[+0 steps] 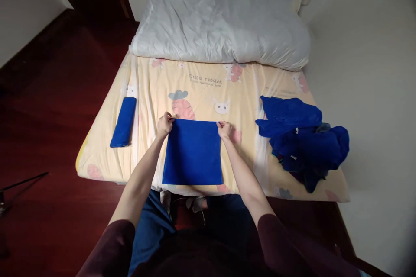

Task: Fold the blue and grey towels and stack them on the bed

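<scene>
A blue cloth (195,152) lies spread as a near-square at the front edge of the bed. My left hand (165,124) pinches its far left corner, and my right hand (224,130) pinches the far right corner, so the far edge runs straight between them. To the left lies a folded blue cloth (123,122), a narrow flat strip. On the right a crumpled pile of blue cloths (302,138) is heaped up, with small white tags showing.
The bed (149,95) has a yellow sheet printed with rabbits and carrots. A bunched white quilt (221,21) covers its far end. A white wall (367,95) borders the right side; dark red floor (65,130) lies left, where a thin black rod (29,180) shows.
</scene>
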`<state>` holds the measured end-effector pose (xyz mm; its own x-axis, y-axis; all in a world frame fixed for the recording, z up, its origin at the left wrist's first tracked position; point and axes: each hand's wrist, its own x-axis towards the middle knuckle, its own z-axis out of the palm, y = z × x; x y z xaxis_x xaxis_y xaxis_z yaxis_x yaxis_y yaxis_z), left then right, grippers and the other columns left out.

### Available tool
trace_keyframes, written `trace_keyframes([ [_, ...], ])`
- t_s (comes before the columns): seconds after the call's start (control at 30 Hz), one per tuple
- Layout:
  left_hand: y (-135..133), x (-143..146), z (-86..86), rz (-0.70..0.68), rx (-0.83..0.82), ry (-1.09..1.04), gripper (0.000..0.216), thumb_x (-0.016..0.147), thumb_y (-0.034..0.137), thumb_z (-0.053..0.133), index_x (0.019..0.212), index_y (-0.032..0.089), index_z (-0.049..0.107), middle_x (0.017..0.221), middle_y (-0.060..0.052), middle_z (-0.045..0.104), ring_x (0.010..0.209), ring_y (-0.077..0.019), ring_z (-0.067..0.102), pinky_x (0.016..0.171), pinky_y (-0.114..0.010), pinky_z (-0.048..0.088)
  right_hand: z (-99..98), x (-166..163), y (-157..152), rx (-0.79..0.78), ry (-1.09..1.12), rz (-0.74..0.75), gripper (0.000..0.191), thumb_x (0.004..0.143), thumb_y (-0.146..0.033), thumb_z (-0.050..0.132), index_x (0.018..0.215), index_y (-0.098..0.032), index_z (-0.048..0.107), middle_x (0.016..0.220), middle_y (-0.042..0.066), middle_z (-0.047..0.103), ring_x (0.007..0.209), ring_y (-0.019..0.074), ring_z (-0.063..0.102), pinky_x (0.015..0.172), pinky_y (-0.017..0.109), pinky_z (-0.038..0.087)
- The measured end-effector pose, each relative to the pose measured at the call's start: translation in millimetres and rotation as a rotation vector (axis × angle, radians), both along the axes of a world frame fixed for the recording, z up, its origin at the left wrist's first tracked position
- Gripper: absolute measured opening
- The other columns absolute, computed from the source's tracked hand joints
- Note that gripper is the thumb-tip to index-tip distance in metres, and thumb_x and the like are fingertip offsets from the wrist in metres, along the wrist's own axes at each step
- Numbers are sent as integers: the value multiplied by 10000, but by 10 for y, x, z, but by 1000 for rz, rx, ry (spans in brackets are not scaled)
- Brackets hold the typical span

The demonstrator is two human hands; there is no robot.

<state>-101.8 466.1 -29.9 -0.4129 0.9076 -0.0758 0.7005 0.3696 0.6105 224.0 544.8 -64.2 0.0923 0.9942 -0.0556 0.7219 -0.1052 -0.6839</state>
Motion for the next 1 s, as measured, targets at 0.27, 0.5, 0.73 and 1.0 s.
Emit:
trace_keyframes([
  [0.27,-433,824,-249,-473,193,153,536,976,304,437,1489,158,498,1614,-125,379,1535,-303,250,1258,-493,173,16,-620,-816,258,-343,559,517,1058,-380,351,1530,-191,449,1634,98,362,1529,249,267,1254,456,193],
  [0.5,-508,762,-437,-249,171,164,675,993,449,412,1574,108,362,1681,-119,207,1576,-287,100,1288,-476,65,-159,-301,-787,194,-371,398,640,1058,-485,298,1588,-129,334,1660,131,293,1566,258,186,1281,496,102],
  [0.73,-397,698,-403,-152,121,157,713,1002,438,387,1587,43,291,1686,-167,145,1579,-292,55,1289,-484,7,-180,-66,-617,156,-401,292,661,1064,-458,245,1600,-74,279,1665,156,263,1574,280,146,1278,548,69],
  [1.0,-1237,1312,-400,-360,130,273,620,1006,325,378,1566,61,349,1671,-167,190,1575,-291,80,1282,-539,91,72,-597,-1418,240,-398,548,592,1027,-245,351,1591,-68,304,1680,139,200,1587,290,55,1271,586,51],
])
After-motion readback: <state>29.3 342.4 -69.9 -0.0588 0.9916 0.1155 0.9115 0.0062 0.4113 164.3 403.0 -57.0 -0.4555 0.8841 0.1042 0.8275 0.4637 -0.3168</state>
